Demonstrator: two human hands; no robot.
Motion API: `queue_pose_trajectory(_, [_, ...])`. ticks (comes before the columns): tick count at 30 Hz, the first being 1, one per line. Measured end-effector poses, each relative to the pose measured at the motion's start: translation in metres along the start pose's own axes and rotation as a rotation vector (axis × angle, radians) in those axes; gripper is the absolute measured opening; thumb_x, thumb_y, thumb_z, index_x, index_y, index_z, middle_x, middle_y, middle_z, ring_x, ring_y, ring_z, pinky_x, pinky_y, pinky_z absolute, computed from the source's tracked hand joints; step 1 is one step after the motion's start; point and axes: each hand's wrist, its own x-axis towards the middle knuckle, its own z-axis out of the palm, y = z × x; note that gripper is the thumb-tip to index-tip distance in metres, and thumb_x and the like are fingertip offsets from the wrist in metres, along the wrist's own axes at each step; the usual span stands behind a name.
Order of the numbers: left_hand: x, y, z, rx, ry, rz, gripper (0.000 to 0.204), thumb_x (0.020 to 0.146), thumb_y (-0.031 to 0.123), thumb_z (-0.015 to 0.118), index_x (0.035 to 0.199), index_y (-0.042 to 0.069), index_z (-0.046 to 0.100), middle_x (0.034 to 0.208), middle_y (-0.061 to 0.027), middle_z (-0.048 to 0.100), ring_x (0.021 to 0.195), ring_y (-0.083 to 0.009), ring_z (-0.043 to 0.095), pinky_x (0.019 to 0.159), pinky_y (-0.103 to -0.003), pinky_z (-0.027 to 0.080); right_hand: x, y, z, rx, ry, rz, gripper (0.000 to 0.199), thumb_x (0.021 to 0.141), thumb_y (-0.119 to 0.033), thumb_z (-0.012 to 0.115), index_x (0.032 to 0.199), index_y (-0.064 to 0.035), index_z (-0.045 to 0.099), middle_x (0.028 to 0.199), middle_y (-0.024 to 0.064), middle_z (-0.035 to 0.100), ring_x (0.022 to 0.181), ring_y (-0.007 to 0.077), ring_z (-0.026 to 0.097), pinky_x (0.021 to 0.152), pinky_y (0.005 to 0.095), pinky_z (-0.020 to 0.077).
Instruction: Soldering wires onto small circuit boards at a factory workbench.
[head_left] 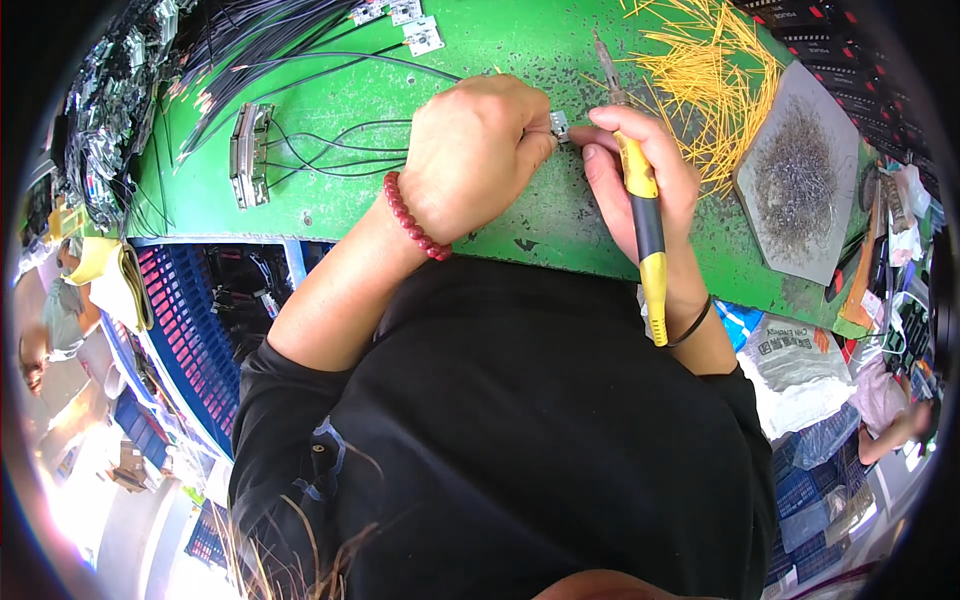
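My left hand, a red bead bracelet at its wrist, is closed with thumb and finger pinched at a small white circuit board. Black wires run from under this hand to a row of metal-cased parts on the left. A yellow-and-black soldering iron lies in the grip of my right hand, its metal tip pointing away toward the far side. The right thumb and fingertips come close to the board's right edge; whether they touch it I cannot tell.
Both hands work over a worn green table. Bundled black wires with several white boards lie far left, loose yellow wires far right. A grey plate with dark specks sits at right; a blue basket stands below left.
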Motion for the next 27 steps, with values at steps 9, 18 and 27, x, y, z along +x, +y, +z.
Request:
queue_pose_trajectory(9, [-0.0002, -0.0003, -0.0010, 0.013, -0.003, -0.005, 0.008, 0.075, 0.011, 0.068, 0.077, 0.005, 0.063, 0.080, -0.0103, 0.065, 0.076, -0.0306, 0.063, 0.065, -0.040, 0.051, -0.0034, -0.0038, -0.0005, -0.006, -0.015, 0.012, 0.035, 0.077, 0.008, 0.068, 0.107, -0.0082, 0.062, 0.087, 0.0099, 0.070, 0.081, 0.0177, 0.072, 0.067, 0.0255, 0.0558])
queue_pose_trajectory(18, [-0.0013, -0.0006, -0.0016, 0.016, -0.013, -0.008, 0.010, 0.075, 0.008, 0.070, 0.079, 0.003, 0.063, 0.082, -0.0102, 0.066, 0.077, -0.0297, 0.064, 0.066, -0.037, 0.051, -0.0064, -0.0055, -0.0010, -0.010, -0.022, 0.032, 0.033, 0.079, 0.008, 0.066, 0.107, -0.0072, 0.062, 0.088, 0.0106, 0.070, 0.080, 0.0178, 0.072, 0.065, 0.0254, 0.0554])
queue_pose_trajectory(27, [-0.0015, -0.0012, 0.0006, -0.021, 0.012, -0.005, 0.009, 0.076, 0.013, 0.068, 0.075, 0.006, 0.062, 0.078, -0.0101, 0.063, 0.077, -0.0313, 0.063, 0.065, -0.042, 0.051, -0.0047, -0.0052, -0.0013, 0.014, -0.002, 0.068, 0.023, 0.085, 0.004, 0.065, 0.106, -0.0043, 0.063, 0.094, 0.0117, 0.069, 0.083, 0.0181, 0.072, 0.065, 0.0253, 0.0548])
